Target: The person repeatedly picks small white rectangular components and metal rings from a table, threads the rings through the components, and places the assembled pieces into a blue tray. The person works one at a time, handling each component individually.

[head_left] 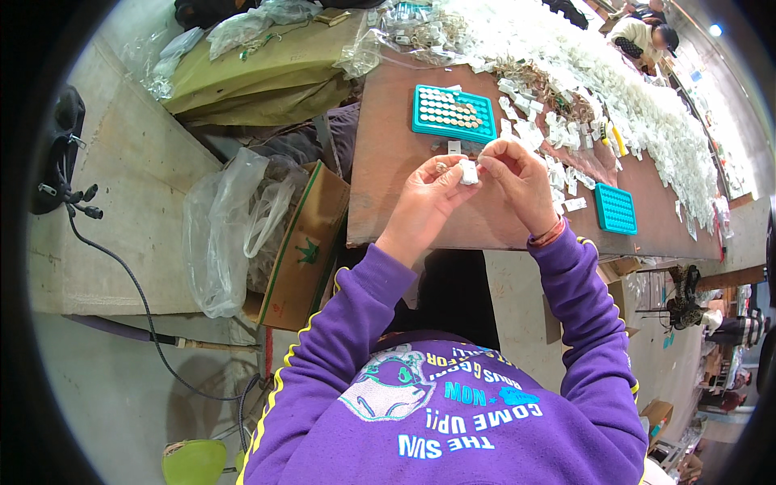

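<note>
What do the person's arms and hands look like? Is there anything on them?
Both arms wear long purple sleeves with a thin yellow stripe running down the outer edge. The left hand and the right hand are bare, with no gloves. A reddish band circles the right wrist, just above the cuff.

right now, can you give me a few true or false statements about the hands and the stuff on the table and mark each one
1. Both hands hold one small white part between them. True: left hand and right hand meet on the small white part.
2. The teal tray beyond the hands is empty. False: rows of small round pieces fill it.
3. A second teal tray lies to the right. True.
4. The white pieces are stacked in neat boxes. False: they lie in a loose heap.
</note>
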### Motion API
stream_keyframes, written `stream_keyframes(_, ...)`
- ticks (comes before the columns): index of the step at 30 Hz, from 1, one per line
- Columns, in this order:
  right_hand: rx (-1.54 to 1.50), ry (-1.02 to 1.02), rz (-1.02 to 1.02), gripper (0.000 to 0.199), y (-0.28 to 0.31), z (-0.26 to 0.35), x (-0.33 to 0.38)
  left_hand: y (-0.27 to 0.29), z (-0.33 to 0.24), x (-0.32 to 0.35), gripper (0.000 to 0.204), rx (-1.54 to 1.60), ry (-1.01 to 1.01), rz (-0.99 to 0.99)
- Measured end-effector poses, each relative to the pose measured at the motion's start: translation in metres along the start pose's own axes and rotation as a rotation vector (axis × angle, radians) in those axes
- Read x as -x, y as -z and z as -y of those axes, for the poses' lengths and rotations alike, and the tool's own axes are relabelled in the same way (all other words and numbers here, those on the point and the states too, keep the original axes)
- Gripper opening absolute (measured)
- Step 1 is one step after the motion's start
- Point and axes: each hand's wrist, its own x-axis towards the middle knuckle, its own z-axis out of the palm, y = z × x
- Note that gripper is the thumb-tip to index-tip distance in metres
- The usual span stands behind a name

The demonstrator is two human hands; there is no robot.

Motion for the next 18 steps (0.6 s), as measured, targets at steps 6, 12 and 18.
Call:
stream_keyframes(6,0.156,0.09,0.021,0.005,0.001,0.005,0.001,0.001,-0.001,-0.001,0.019,-0.004,0.019,0.022)
stream_keyframes(12,0.323,0.165,0.027,0.006,0.0,0.016,0.002,0.001,-0.001,-0.001,0.019,-0.025,0.031,0.01)
stream_keyframes(18,0.435,0.224,0.061,0.007,0.0,0.02,0.003,0.0,-0.001,-0.001,0.016,-0.001,0.003,0.005)
